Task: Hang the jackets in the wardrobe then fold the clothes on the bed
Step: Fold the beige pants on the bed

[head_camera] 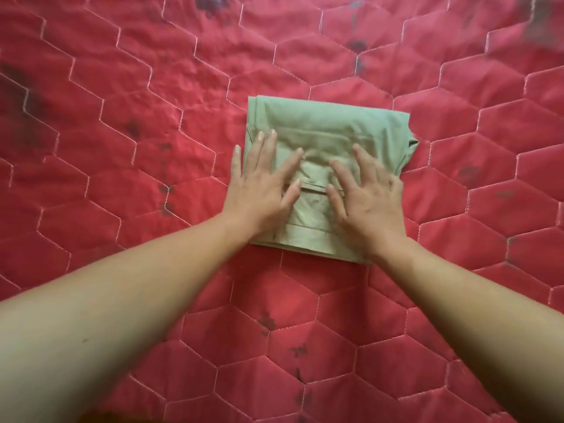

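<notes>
A pale green garment (329, 123), folded into a thick rectangle, lies on the red quilted bedspread (122, 117) near the middle of the view. My left hand (259, 190) rests flat on its left side, fingers spread, the little finger over the edge onto the quilt. On the right side my right hand (369, 203) presses down flat, fingers spread too. Neither hand grips the cloth. The near corners of the fold are hidden under my wrists.
The bedspread has a hexagon stitch pattern and dark flower prints and fills the whole view. A blurred dark patch (543, 22) shows at the top right corner; I cannot tell what it is.
</notes>
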A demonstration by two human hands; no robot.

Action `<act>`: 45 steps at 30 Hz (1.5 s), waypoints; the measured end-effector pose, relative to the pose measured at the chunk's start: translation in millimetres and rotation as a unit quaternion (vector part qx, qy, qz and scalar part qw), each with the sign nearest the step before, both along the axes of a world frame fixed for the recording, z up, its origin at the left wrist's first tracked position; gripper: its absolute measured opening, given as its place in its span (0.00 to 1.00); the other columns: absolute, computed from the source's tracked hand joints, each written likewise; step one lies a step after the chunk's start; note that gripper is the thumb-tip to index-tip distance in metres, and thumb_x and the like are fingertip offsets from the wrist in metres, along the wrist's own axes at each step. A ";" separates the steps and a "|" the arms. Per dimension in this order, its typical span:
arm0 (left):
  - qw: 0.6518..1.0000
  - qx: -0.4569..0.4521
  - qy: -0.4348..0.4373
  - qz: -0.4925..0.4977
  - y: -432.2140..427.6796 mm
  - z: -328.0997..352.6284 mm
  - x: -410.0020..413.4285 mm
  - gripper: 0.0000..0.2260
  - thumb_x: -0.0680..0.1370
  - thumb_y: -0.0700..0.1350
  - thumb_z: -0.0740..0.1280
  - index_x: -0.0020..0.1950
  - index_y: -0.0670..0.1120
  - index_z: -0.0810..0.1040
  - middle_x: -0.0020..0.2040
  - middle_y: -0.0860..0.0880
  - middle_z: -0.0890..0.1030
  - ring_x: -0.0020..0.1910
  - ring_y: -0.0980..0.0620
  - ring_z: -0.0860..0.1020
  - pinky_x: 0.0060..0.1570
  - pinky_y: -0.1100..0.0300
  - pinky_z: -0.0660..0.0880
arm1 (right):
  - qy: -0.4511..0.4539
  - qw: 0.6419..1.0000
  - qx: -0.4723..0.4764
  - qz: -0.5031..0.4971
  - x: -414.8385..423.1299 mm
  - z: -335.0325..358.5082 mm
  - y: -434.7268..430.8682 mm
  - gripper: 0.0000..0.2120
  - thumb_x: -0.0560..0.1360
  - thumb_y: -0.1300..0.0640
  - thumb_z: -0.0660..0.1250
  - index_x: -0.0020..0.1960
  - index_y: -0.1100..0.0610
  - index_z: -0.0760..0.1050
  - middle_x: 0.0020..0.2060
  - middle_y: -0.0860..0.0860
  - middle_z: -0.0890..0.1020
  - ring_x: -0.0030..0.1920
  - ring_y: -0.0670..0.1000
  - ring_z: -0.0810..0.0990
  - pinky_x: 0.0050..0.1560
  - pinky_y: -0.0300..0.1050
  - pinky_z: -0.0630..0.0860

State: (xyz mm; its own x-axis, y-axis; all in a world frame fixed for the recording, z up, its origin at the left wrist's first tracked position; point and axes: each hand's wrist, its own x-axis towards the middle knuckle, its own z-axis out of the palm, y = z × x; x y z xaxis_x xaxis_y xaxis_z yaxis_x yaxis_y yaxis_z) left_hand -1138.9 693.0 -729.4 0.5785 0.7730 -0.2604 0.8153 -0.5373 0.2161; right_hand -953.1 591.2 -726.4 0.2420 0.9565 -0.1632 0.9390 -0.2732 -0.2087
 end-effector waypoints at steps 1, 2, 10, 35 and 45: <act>1.000 0.017 -0.009 -0.009 6.0 2.6 3.1 0.28 0.83 0.63 0.50 0.82 0.63 0.47 0.83 0.44 0.41 0.82 0.44 0.39 0.77 0.37 0.39 | -0.003 1.000 0.020 -0.002 8.5 2.4 7.2 0.27 0.82 0.38 0.52 0.79 0.43 0.63 0.81 0.55 0.57 0.79 0.61 0.58 0.72 0.64 0.59; 0.999 0.037 -0.009 -0.021 11.9 2.4 7.6 0.28 0.83 0.64 0.49 0.82 0.63 0.44 0.83 0.44 0.39 0.82 0.43 0.39 0.77 0.36 0.39 | -0.010 1.000 0.020 -0.002 15.3 2.0 15.9 0.28 0.82 0.38 0.52 0.80 0.43 0.60 0.82 0.55 0.55 0.80 0.62 0.55 0.74 0.66 0.57; 0.998 0.059 0.003 -0.030 31.5 -35.4 21.3 0.30 0.81 0.66 0.49 0.82 0.63 0.48 0.83 0.43 0.42 0.82 0.42 0.40 0.75 0.30 0.42 | -0.033 0.999 0.002 -0.009 31.2 -42.1 42.8 0.33 0.79 0.31 0.48 0.82 0.39 0.48 0.83 0.54 0.45 0.82 0.63 0.42 0.73 0.78 0.41; 0.797 -0.399 -0.335 0.305 27.4 74.0 -23.7 0.35 0.75 0.30 0.65 0.74 0.62 0.66 0.71 0.47 0.74 0.62 0.48 0.79 0.63 0.49 0.78 | 0.591 0.716 -0.089 -0.360 44.8 73.2 1.4 0.20 0.72 0.74 0.67 0.57 0.56 0.84 0.55 0.54 0.86 0.51 0.56 0.85 0.50 0.51 0.82; 0.800 -0.423 -0.317 0.283 -3.7 224.9 -77.2 0.35 0.73 0.27 0.70 0.74 0.55 0.73 0.61 0.53 0.81 0.51 0.61 0.83 0.48 0.66 0.80 | 0.493 0.842 -0.077 -0.205 15.3 233.9 -20.3 0.28 0.67 0.73 0.73 0.61 0.48 0.80 0.57 0.49 0.82 0.55 0.50 0.83 0.55 0.42 0.79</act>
State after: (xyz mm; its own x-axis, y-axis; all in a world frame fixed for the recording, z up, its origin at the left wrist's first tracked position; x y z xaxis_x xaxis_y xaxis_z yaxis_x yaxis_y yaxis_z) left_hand -1216.1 689.3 -504.5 0.4219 0.6603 -0.6213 0.4582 0.4360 0.7746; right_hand -937.7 571.0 -492.5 0.2215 0.7749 -0.5920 0.1512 -0.6270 -0.7642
